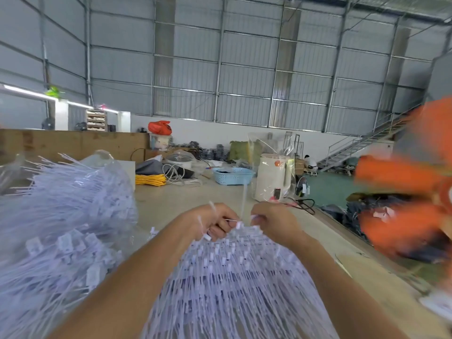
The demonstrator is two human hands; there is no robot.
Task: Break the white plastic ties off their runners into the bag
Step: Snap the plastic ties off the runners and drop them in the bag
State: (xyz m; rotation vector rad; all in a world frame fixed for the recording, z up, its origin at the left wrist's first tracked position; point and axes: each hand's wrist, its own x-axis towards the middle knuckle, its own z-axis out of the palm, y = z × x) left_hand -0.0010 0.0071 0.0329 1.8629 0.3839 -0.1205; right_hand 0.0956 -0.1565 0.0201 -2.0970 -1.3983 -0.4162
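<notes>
One head-worn wide-angle view, looking forward and slightly down along both bare forearms; the left hand (215,222) and right hand (271,221) sit close, low centre, over a fan of white plastic ties on runners (234,277) that fills the bottom edge. Pitch is high enough to take in the pale tabletop (171,199), the grey corrugated metal wall (244,69) far behind and the roof framing. Straight lines bow toward the edges, and near objects at the right are blurred.

Two hands (215,222), one blue basket (233,176), one red bag (160,127), one yellow coil (150,179); ties (232,277) too many to count.
</notes>
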